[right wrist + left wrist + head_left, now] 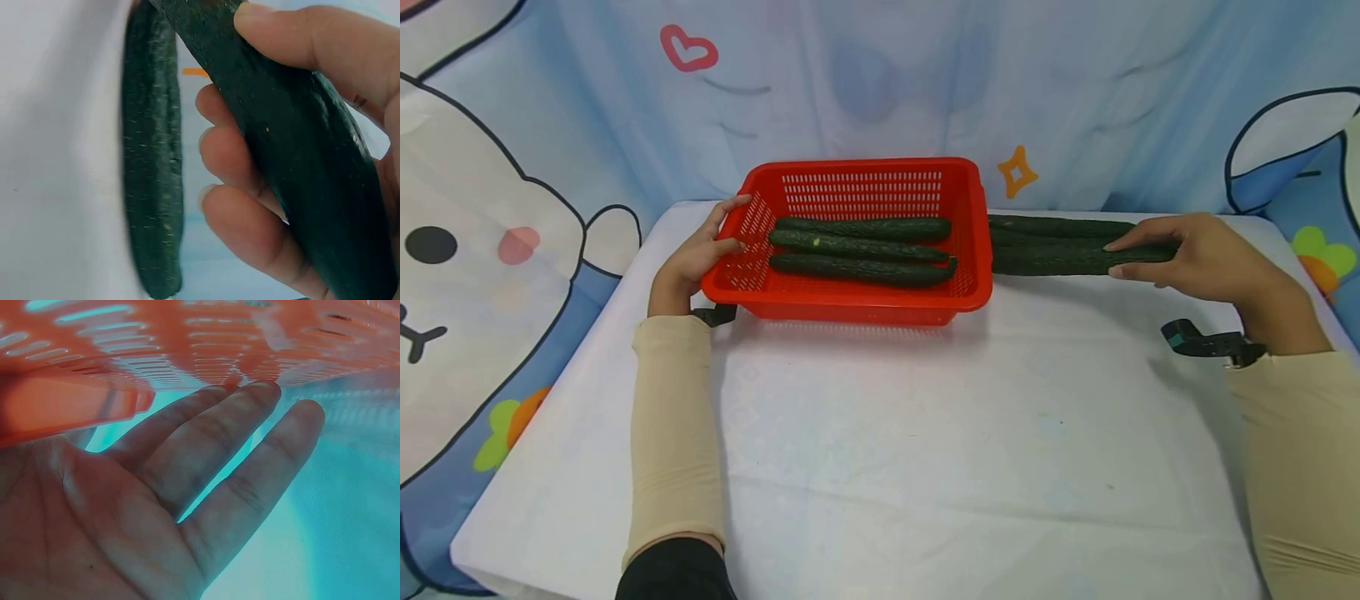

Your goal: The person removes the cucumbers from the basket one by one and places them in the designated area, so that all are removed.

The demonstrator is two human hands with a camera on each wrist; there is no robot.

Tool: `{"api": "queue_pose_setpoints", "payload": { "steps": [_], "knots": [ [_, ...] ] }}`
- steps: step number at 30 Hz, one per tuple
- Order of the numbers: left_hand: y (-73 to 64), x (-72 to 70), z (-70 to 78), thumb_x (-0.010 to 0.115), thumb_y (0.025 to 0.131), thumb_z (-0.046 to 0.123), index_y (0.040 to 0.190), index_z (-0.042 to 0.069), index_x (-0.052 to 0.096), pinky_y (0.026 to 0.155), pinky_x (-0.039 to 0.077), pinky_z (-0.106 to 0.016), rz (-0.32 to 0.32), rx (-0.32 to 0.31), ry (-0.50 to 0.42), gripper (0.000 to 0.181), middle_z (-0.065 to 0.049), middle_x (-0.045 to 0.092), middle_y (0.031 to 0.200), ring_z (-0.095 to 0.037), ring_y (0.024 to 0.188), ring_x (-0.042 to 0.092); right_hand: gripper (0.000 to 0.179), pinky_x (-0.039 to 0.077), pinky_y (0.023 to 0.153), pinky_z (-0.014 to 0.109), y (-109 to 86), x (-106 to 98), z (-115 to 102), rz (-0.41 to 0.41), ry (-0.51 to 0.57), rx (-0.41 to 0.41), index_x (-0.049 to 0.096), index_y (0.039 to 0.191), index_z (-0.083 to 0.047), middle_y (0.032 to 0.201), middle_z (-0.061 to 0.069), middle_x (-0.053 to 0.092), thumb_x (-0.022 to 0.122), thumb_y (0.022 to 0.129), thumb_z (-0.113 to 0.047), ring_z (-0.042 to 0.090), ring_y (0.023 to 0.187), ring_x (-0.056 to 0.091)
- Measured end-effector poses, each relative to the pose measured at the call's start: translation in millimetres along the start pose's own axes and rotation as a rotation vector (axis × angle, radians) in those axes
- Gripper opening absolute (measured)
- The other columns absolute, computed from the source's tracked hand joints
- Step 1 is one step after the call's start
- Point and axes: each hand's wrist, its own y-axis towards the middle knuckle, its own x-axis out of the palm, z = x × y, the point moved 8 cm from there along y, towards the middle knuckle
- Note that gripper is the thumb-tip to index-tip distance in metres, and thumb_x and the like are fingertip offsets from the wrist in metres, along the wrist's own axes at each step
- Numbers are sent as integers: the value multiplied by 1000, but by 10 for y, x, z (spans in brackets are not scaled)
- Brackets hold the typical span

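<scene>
A red plastic basket (865, 315) with slotted walls stands at the back of the table, three dark green cucumbers (861, 271) lying side by side in it. At its left end my left hand (696, 250) grips the rim, two digits over the edge. The left wrist view shows the other fingers (250, 487) stretched out under the basket. To the right, my right hand (1213, 258) holds a cucumber (300, 137), thumb on one side and fingers curled round the other. Another cucumber (153, 156) lies beside it, and the basket hides the left ends of this group.
A white cloth covers the table (925, 450), whose back edge meets a blue printed curtain (895, 75). Small black wrist cameras (1206, 340) sit at both wrists. The basket's right wall overlaps the cucumbers outside it in the head view.
</scene>
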Motion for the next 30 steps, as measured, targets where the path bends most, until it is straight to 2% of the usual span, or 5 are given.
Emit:
{"api": "queue_pose_setpoints", "payload": {
  "steps": [10,16,19,21,30],
  "knots": [
    [6,0,-3,44,98,6,149,47,24,76,61,-29,10,-19,7,69,-11,34,146,-22,102,61,47,40,65,34,103,156,197,21,-8,25,71,118,-12,130,23,59,77,82,-42,26,92,49],
    [6,-11,-25,45,98,6,149,48,23,76,61,-28,16,-26,-2,69,-11,33,147,-22,107,58,45,27,44,31,145,191,308,67,-65,29,73,117,-16,83,17,68,78,81,-43,13,46,28],
    [8,-12,-28,46,98,6,149,48,23,76,61,-28,16,-29,-4,70,-11,32,148,-24,110,56,44,24,39,30,154,211,334,77,-84,35,72,119,-17,49,1,41,77,83,-42,10,41,21],
    [10,-13,-29,46,98,6,149,48,23,76,61,-28,17,-30,-6,70,-10,32,148,-24,111,55,43,23,37,29,155,221,337,79,-97,33,71,120,-17,47,-6,24,76,84,-41,10,40,20],
    [14,-17,-35,46,98,5,149,47,24,75,61,-28,23,-33,-8,70,-11,33,148,-23,107,58,42,24,38,29,165,242,336,89,-98,13,71,120,-16,47,-2,34,75,85,-40,9,42,20]
  ]
}}
